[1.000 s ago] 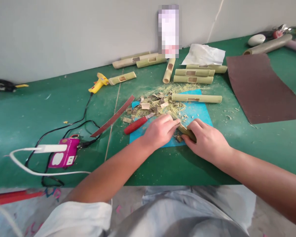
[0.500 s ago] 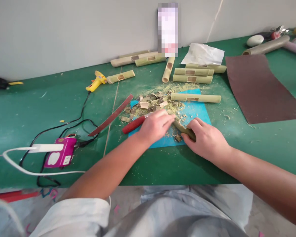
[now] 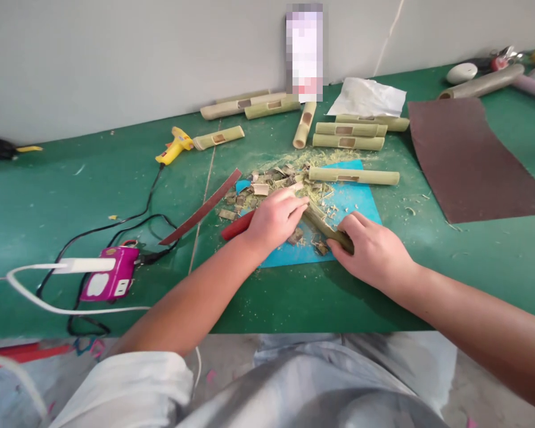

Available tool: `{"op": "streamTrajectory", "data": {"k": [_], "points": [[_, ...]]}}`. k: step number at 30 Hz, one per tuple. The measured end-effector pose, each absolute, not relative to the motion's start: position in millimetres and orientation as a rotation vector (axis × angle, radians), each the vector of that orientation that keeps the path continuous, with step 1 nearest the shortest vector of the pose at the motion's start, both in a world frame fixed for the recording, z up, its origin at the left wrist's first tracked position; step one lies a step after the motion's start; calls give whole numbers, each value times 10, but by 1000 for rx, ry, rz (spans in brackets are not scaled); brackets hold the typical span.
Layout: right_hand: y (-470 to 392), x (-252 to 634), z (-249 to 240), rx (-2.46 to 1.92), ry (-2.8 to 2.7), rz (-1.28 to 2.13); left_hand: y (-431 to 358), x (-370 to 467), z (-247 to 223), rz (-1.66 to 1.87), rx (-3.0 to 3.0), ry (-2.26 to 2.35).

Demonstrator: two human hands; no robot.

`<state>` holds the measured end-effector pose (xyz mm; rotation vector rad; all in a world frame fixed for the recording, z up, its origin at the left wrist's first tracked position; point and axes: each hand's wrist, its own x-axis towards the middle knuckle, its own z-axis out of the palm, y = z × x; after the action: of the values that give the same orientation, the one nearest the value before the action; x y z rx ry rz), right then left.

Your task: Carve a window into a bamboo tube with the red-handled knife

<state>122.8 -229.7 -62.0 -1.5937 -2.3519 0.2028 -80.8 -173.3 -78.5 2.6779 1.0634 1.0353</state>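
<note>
A bamboo tube lies slanted over a blue sheet, and my right hand is wrapped round its near end. My left hand is at the tube's far end with its fingers closed; what they pinch, if anything, is hidden. Partly under my left hand is a red-handled tool, its front part out of sight. Bamboo chips and shavings are heaped just beyond my hands. Another notched bamboo tube rests across the sheet's far part.
Several notched tubes lie near the wall, by a phone and white paper. Brown sandpaper is on the right. To the left are a sandpaper strip, a yellow glue gun and a magenta power block with cables.
My left hand has shifted slightly left along the tube's far end, covering more of the red-handled tool and uncovering chips on the sheet. My right hand has stayed in place.
</note>
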Motion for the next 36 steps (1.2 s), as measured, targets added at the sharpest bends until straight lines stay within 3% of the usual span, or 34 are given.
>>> {"op": "streamTrajectory", "data": {"k": [36], "points": [[-2343, 1207, -656, -1454, -2412, -70, -1741, -793, -735, 966, 2635, 1030]]}}
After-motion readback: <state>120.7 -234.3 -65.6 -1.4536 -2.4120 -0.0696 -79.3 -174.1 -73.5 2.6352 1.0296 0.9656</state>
